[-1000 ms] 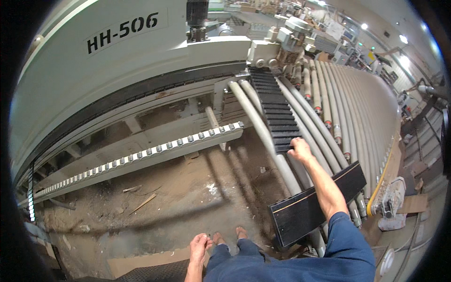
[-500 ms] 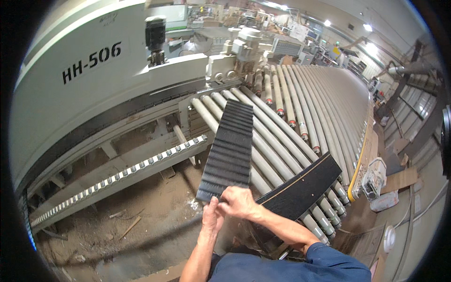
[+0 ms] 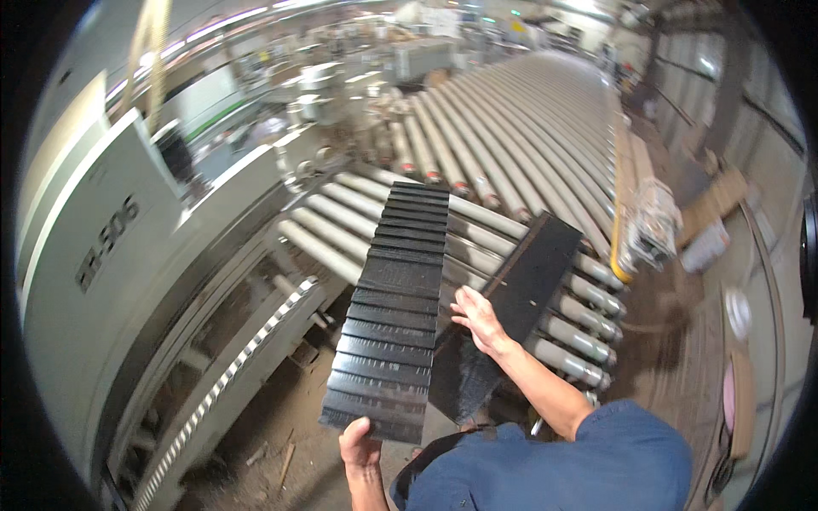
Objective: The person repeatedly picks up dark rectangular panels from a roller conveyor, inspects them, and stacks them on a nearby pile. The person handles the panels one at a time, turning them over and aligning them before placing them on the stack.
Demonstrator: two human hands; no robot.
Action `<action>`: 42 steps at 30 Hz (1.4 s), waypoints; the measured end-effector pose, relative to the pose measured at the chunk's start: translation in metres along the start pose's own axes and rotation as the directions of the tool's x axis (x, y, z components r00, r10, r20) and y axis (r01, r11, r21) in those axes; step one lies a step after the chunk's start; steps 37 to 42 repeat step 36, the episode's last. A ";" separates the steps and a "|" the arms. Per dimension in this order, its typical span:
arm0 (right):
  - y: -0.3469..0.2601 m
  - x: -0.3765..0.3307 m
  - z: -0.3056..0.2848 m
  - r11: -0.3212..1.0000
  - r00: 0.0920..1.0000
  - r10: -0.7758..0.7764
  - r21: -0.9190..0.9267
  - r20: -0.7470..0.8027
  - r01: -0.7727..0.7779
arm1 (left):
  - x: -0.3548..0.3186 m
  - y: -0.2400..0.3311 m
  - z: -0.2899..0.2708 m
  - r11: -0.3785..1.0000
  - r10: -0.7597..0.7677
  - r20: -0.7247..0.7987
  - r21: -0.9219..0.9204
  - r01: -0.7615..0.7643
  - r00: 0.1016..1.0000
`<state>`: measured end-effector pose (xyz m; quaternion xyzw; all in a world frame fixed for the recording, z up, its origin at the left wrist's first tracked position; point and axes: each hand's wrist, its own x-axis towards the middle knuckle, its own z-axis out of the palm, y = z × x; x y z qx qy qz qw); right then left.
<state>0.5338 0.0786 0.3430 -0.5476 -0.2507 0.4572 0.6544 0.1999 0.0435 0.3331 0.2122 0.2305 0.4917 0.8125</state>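
Observation:
A long black panel, crossed by rows of overlapping ridges, slants away from me over the near rollers. My left hand grips its near end, thumb on top and the other fingers mostly hidden underneath. Beside the panel's right edge, my right hand is open with its fingers stretched out; whether the fingertips touch the edge I cannot tell. Under that hand and forearm a second black board, smooth with a thin lengthwise line, lies across the rollers.
A roller conveyor stretches far ahead, with short rollers at its near end. On the left stands a large pale machine with a toothed track along its base. A yellow-edged rail and white motor border the right side.
My right hand has come off the panel's near end and moved to its right side, opening. My left hand keeps hold. The view has turned to the right.

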 end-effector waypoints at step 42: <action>0.061 0.008 -0.180 0.842 0.736 -0.365 -0.539 -0.570 0.000 | 0.035 -0.104 0.001 0.738 -0.176 -0.108 0.643 0.204 0.978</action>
